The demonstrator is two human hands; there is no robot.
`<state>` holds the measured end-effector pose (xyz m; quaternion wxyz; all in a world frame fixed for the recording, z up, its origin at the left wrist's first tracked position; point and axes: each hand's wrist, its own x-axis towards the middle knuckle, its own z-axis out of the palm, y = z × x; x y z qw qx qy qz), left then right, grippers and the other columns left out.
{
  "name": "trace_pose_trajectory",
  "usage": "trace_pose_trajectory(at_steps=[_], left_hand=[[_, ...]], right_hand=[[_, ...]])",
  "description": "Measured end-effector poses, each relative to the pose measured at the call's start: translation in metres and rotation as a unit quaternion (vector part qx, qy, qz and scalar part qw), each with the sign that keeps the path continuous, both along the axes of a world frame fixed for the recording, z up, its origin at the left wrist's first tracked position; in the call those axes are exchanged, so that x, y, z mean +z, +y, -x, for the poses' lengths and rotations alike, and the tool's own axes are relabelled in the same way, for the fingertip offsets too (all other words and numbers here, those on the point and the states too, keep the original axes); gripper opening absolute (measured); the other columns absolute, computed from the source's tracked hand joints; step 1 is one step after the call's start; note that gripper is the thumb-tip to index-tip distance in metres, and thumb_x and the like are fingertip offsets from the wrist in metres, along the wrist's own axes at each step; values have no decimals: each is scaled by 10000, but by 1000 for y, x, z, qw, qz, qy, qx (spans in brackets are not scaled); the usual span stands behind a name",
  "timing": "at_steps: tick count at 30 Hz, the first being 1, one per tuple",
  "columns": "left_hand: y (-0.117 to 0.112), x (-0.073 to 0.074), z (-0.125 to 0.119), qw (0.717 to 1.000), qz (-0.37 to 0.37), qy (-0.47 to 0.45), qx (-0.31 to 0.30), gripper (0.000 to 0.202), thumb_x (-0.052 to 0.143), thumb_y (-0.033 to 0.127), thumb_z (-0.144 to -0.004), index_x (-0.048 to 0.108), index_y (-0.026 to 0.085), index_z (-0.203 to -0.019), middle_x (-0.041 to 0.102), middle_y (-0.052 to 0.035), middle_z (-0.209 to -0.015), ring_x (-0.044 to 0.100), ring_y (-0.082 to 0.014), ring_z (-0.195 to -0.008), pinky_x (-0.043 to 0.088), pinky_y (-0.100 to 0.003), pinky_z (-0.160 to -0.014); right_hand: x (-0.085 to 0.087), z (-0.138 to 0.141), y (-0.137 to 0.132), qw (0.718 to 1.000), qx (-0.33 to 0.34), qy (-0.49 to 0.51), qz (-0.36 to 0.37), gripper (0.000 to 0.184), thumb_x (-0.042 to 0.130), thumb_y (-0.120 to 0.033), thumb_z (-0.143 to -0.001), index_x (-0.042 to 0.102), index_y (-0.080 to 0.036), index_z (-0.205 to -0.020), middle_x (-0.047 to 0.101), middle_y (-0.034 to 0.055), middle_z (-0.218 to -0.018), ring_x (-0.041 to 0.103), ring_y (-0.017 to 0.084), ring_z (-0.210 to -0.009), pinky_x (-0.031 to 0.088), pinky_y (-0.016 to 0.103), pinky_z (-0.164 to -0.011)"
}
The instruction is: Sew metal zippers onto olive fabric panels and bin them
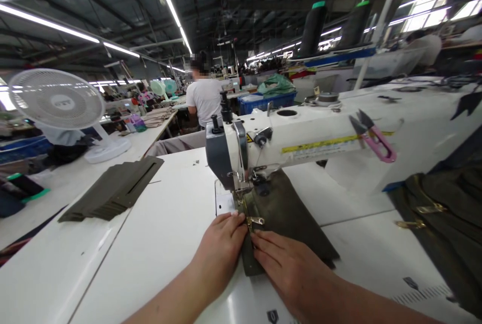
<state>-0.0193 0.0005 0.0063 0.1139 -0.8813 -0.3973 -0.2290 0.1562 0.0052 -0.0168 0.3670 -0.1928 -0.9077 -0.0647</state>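
A dark olive fabric piece (291, 213) with a brass zipper lies under the needle area of a white sewing machine (324, 133). The gold zipper pull (257, 221) points to the right, between my two hands. My left hand (225, 238) is closed at the fabric's left edge, fingertips pressed beside the zipper just in front of the presser foot (241, 194). On the other side of the zipper, my right hand (288, 263) has its fingers together, bearing down on the fabric. Both thumbs are mostly hidden.
A stack of olive fabric pieces (113, 188) lies to the left, near a white fan (58, 100). Pink-handled thread snips (376, 138) rest against the machine arm. More olive fabric with zippers (444, 228) lies at right. Ahead, a person in a white shirt (205, 100) faces away.
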Motion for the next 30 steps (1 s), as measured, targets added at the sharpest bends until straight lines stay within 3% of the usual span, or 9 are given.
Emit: trace_pose_trajectory(at_steps=[5, 10, 17, 20, 24, 30], left_hand=[[14, -1, 5, 1000, 11, -8, -12, 224, 429, 76, -788, 568, 103, -962, 627, -123, -906, 602, -232, -892, 526, -385, -796], [23, -3, 8, 999, 42, -18, 13, 226, 426, 56, -768, 561, 113, -939, 583, -123, -869, 584, -232, -850, 538, -366, -728], [21, 1, 6, 995, 83, -3, 47, 371, 424, 33, -660, 540, 110, -1004, 548, -125, -928, 526, -254, -938, 464, -447, -865], [18, 5, 4, 992, 96, 16, 75, 384, 429, 35, -641, 549, 126, -994, 548, -106, -900, 527, -246, -914, 444, -462, -880], [16, 9, 3, 990, 103, 43, 85, 385, 453, 55, -602, 563, 119, -966, 550, -114, -917, 530, -248, -904, 393, -489, -933], [17, 10, 4, 992, 88, 52, 75, 392, 444, 59, -593, 554, 126, -963, 559, -112, -921, 535, -246, -936, 354, -498, -972]], right_hand=[[1, 3, 15, 999, 6, -24, 31, 288, 400, -54, -754, 663, -39, -871, 663, 139, -945, 590, 208, -904, 456, 286, -902], [4, 6, 24, 999, 1, -22, 45, 302, 384, -50, -755, 658, -49, -883, 661, 143, -953, 586, 203, -922, 444, 294, -917], [20, -1, 23, 986, 5, -3, 166, 287, 421, -244, -863, 612, -88, -1010, 630, 125, -1048, 561, 204, -989, 445, 312, -892], [25, 4, 35, 973, -86, 13, 213, 225, 395, -195, -870, 613, -146, -889, 641, 82, -886, 588, 181, -833, 474, 304, -762], [24, 19, 58, 940, -252, -49, 226, 81, 537, -212, -782, 600, -163, -795, 643, 60, -797, 605, 207, -773, 456, 298, -683], [23, 38, 78, 912, -314, -82, 251, 194, 485, -266, -824, 633, -163, -751, 671, 74, -715, 642, 219, -698, 448, 278, -597]])
